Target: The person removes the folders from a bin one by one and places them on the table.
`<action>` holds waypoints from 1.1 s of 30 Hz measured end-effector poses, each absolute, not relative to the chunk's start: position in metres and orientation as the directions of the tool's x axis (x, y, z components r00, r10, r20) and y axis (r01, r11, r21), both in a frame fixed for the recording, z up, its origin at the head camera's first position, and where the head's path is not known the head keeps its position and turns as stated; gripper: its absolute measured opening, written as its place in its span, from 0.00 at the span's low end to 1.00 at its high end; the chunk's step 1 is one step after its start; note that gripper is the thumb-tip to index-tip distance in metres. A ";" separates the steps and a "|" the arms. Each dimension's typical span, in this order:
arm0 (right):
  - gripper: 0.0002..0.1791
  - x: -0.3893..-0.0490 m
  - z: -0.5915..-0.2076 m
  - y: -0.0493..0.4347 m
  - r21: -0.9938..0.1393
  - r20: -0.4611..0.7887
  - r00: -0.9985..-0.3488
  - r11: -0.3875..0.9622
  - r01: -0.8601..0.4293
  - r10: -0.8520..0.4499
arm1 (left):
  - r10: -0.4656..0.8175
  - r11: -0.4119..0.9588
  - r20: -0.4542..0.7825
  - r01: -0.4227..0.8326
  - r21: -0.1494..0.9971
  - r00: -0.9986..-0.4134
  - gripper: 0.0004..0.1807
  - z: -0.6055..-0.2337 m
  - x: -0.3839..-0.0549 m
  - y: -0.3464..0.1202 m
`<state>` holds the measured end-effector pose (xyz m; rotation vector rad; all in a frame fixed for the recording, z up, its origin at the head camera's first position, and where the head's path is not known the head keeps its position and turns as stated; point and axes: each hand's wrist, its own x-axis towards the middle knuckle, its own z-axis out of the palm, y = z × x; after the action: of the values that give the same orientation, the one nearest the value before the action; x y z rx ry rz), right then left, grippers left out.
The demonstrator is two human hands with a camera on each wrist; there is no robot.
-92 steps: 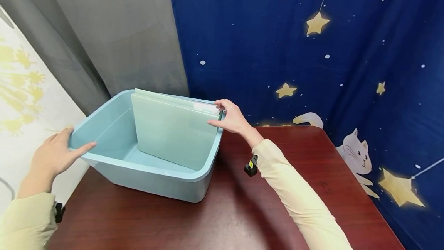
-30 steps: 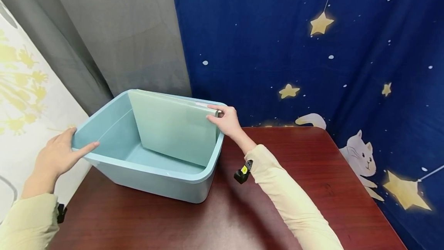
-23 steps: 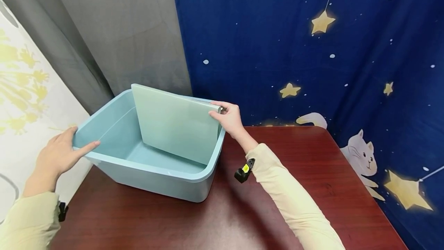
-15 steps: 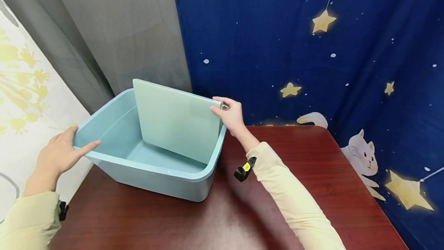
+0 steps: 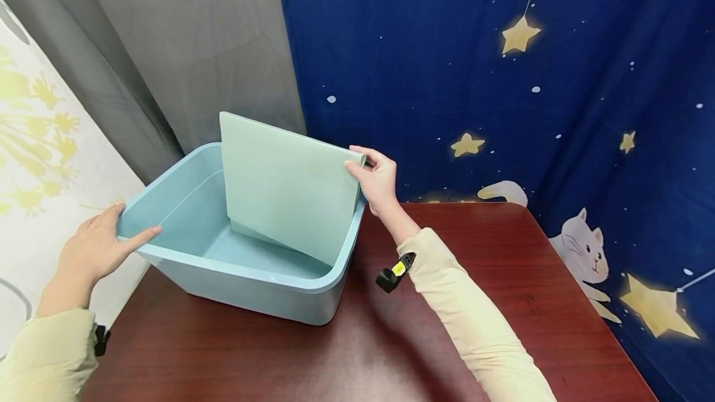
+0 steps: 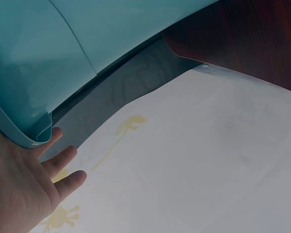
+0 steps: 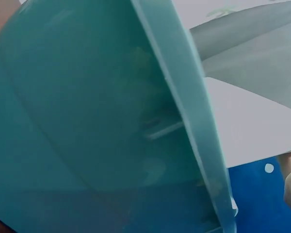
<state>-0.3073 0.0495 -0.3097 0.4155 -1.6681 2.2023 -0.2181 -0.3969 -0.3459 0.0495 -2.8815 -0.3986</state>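
A light blue plastic bin (image 5: 246,290) stands on the table. My right hand (image 5: 381,182) pinches a pale green folder (image 5: 290,185) at its upper right corner, thumb in front and fingers behind. The folder stands tilted, its left top corner well above the bin's back rim and its lower part inside. Below its bottom edge a strip of another pale green sheet shows. In the right wrist view the folder (image 7: 252,126) juts past the bin rim (image 7: 184,102). My left hand (image 5: 89,250) holds the bin's left corner, thumb over the rim, fingers (image 6: 63,160) outside under it.
The dark red-brown table (image 5: 475,253) extends right of the bin. Behind hang a grey curtain (image 5: 206,48) and a blue star-patterned curtain (image 5: 419,79). A white cloth with yellow print (image 5: 33,160) hangs at the left.
The right hand first reaches to the folders' corner, then lifts the front folder up and slightly right, its left corner rising most. The left hand stays at the bin corner.
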 end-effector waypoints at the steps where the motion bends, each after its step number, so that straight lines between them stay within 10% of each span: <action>1: 0.18 -0.307 -0.308 0.050 -0.858 0.432 -0.896 -0.260 -0.444 0.103 | -0.066 0.962 0.224 -0.002 0.273 -0.972 0.50 -0.346 -0.218 -0.397; 33: 0.14 -0.294 -0.265 0.080 -0.715 0.410 -0.841 -0.449 -0.536 0.352 | -0.059 0.968 0.250 0.006 0.251 -0.966 0.51 -0.347 -0.216 -0.398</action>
<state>-0.2940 0.0803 -0.2655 0.2740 -1.2297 2.2857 -0.2163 -0.3977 -0.3474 0.0392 -2.8592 -0.3659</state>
